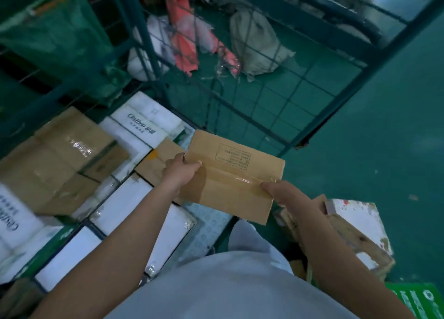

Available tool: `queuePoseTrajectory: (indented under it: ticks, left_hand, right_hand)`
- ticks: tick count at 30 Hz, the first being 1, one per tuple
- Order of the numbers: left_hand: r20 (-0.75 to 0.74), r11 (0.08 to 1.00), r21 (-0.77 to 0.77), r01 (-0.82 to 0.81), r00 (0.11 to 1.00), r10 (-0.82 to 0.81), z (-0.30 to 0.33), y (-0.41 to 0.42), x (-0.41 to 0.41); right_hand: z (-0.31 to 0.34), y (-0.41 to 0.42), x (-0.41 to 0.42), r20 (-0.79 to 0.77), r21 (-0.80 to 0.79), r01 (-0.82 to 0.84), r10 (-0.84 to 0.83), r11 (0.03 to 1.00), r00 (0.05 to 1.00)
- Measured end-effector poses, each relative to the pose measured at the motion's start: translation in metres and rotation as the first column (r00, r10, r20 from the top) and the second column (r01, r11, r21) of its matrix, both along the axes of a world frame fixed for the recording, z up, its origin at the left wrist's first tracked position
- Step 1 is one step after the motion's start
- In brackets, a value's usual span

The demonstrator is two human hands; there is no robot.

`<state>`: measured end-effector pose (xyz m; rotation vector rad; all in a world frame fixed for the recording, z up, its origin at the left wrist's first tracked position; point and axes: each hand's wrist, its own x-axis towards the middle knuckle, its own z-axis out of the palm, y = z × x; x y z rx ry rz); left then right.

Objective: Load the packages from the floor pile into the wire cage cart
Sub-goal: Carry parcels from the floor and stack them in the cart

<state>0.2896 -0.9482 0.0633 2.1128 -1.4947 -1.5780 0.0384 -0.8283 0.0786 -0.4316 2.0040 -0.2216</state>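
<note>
Brown cardboard fills the middle of the frame: a flat taped box (pixel 230 177) is held level between both hands, above the edge of the cart (pixel 240 98) whose green wire wall crosses the upper middle. The left hand (pixel 179 172) grips the box's left end, thumb on top and fingers curled under; the right hand (pixel 286 194) pinches the right end over the shiny tape strip, with its fingers hidden below the cardboard. Gripping both short ends keeps the wide, thin box from tipping, which probably suits sliding it flat onto the layer already loaded.

That layer lies at the left and lower left: white boxes (pixel 144 124) and brown boxes (pixel 60 160) packed edge to edge, flat side up, likely to leave no wasted gaps. The held box hangs just beside the nearest brown one, near the cart's open side.

At the lower right, what is left of the floor pile (pixel 355 237) sits on the green floor (pixel 384 126), close to the person's legs. Beyond the wire, in the upper middle, bags (pixel 252 40) lie slumped in a heap.
</note>
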Motion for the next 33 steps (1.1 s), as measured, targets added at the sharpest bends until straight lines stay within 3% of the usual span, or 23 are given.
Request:
queuePoseTrajectory:
  ticks: [4, 11, 15, 17, 19, 33]
  left_hand:
    - [0.134, 0.998, -0.023, 0.058, 0.99, -0.055, -0.002, -0.031, 0.017]
    - [0.317, 0.994, -0.006, 0.107, 0.943, -0.1, -0.014, -0.093, 0.014]
    - [0.301, 0.997, 0.038, 0.063, 0.951, -0.071, -0.038, -0.138, -0.004]
    - [0.294, 0.998, 0.037, 0.056, 0.954, -0.065, -0.052, -0.158, -0.014]
    - [0.306, 0.998, 0.025, 0.063, 0.95, -0.067, -0.071, -0.178, -0.025]
    - [0.331, 0.998, 0.023, 0.067, 0.941, -0.071, -0.207, -0.293, -0.06]
  right_hand:
    - [-0.026, -0.036, 0.014, 0.088, 0.019, 0.026, -0.027, 0.999, 0.996]
    - [-0.069, -0.107, 0.015, 0.306, 0.096, 0.252, -0.269, 0.963, 0.913]
    - [-0.101, -0.15, 0.008, 0.382, 0.135, 0.345, -0.37, 0.929, 0.847]
    - [-0.118, -0.171, 0.004, 0.441, 0.227, 0.377, -0.44, 0.898, 0.782]
    - [-0.141, -0.193, 0.0, 0.441, 0.293, 0.414, -0.506, 0.862, 0.741]
    - [-0.283, -0.303, -0.011, 0.403, 0.326, 0.458, -0.56, 0.827, 0.724]
